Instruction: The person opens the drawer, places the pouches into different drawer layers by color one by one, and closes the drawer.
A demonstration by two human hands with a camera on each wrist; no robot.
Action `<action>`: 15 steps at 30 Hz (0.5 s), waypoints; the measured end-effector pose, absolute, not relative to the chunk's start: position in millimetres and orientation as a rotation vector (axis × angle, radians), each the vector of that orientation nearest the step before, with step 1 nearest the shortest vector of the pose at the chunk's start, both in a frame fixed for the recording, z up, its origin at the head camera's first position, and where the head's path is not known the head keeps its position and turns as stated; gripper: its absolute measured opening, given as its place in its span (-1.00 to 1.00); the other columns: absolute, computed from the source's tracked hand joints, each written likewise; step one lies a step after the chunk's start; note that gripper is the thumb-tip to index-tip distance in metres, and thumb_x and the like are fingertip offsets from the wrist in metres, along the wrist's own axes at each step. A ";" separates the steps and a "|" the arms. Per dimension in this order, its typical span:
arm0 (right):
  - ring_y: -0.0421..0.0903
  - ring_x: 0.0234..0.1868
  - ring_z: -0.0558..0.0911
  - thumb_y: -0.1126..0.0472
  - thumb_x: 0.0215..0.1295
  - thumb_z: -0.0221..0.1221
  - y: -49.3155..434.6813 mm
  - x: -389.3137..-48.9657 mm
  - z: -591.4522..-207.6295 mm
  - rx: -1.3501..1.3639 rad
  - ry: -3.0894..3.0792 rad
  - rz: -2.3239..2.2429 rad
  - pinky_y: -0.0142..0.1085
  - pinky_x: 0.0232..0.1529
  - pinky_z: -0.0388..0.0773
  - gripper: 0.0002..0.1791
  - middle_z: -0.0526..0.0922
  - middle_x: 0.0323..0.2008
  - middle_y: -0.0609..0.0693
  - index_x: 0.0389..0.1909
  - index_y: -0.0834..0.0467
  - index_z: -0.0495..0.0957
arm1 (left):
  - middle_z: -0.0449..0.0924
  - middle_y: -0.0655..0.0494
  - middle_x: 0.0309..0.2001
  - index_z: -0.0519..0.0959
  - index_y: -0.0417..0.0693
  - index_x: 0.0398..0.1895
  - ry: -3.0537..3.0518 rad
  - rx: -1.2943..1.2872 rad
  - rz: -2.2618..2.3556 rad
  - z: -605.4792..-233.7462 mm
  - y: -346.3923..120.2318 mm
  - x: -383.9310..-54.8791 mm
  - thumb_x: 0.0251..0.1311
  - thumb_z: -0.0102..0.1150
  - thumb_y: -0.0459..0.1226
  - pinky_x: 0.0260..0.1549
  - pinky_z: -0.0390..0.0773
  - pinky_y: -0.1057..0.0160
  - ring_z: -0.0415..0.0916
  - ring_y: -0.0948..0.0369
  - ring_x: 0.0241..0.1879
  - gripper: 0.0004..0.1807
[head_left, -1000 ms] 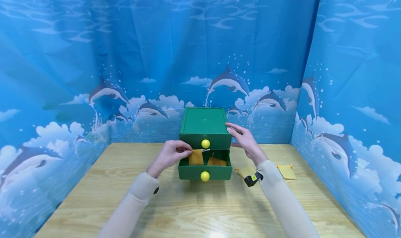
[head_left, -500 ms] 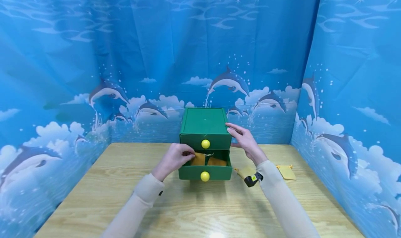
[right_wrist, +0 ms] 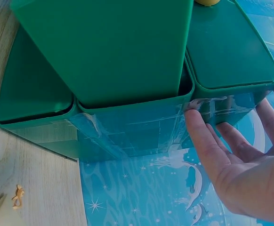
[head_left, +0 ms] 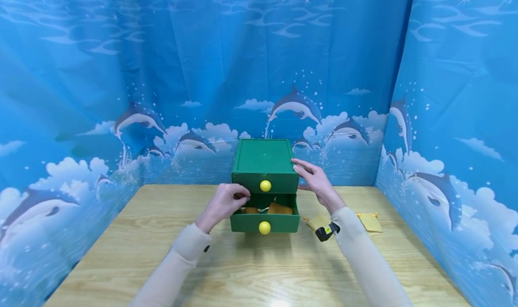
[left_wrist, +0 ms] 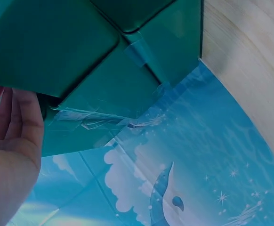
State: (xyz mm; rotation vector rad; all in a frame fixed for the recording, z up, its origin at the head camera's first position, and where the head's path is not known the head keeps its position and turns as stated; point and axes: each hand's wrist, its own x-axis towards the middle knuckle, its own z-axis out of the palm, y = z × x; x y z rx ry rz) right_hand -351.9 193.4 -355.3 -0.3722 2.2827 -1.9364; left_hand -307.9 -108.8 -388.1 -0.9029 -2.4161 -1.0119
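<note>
A green drawer cabinet (head_left: 264, 156) with yellow knobs stands on the table, its middle drawer (head_left: 244, 223) pulled out. Inside, one brown drawstring pouch (head_left: 250, 210) lies low on the left and another pouch (head_left: 280, 208) on the right. My left hand (head_left: 224, 203) is over the drawer's left side, fingers bent above the left pouch with nothing seen between them. In the left wrist view its fingertips are hidden behind the drawer (left_wrist: 43, 47). My right hand (head_left: 317, 184) rests relaxed fingers against the cabinet's right side, as the right wrist view also shows.
Two yellow drawstring pouches lie on the wooden table (head_left: 162, 235) to the right: one pouch (head_left: 370, 222) farther out, the other pouch (head_left: 319, 220) partly behind my right wrist. A blue dolphin-print curtain (head_left: 202, 73) surrounds the back and sides. Clear tape covers the cabinet's sides.
My left hand lowered the brown pouch into the drawer's left side and let it go, then rose slightly. The right hand and cabinet have stayed put.
</note>
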 end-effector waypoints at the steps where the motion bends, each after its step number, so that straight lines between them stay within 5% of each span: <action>1: 0.09 0.52 0.13 -0.14 0.46 0.03 193.6 -351.6 -355.0 -0.373 2.282 -1.937 0.12 0.23 0.45 -0.39 0.12 0.52 0.04 0.46 -0.09 0.26 | 0.74 0.08 -0.33 0.75 -0.10 -0.31 -2.401 -0.907 -1.025 -387.7 -108.8 -307.6 0.15 0.32 -0.44 -0.37 0.62 0.42 0.63 0.30 -0.38 -0.89; 15: 0.09 0.52 0.13 -0.09 0.48 0.03 193.6 -352.6 -354.5 -0.364 2.263 -1.943 0.12 0.22 0.47 -0.41 0.13 0.51 0.04 0.46 -0.08 0.26 | 0.65 0.18 -0.54 0.73 0.08 -0.34 -2.232 -0.828 -1.190 -394.2 -100.9 -292.1 0.26 0.28 -0.28 -0.66 0.46 0.36 0.39 0.38 -0.67 -0.92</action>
